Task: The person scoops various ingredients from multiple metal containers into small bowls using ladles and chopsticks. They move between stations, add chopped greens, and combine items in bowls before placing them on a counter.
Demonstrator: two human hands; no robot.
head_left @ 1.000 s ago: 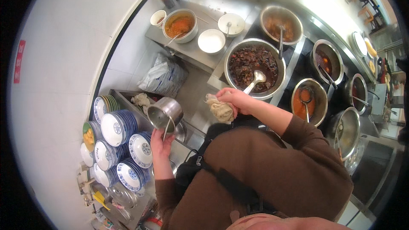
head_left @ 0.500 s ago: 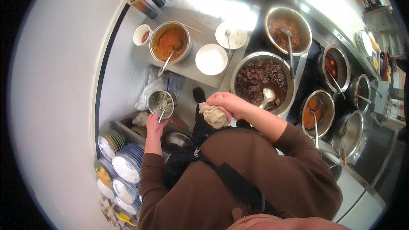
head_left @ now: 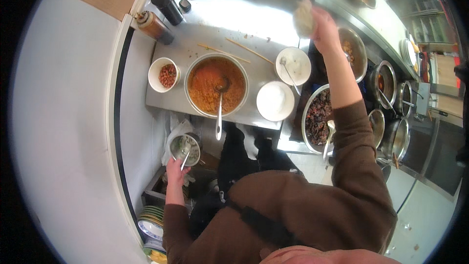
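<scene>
The left hand (head_left: 175,170) grips a round silver metal pot (head_left: 195,158) with a metal spoon (head_left: 185,159) in it, near the shiny steel counter (head_left: 229,17). The right hand (head_left: 325,28) clutches a crumpled beige cloth (head_left: 303,18), beyond a round white bowl (head_left: 303,69).

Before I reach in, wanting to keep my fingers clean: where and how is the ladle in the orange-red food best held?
The ladle is probably best gripped by its handle end, coming from the wearer's side: the handle crosses the near rim of the pot and juts free, while its bowl sits in the food.
</scene>
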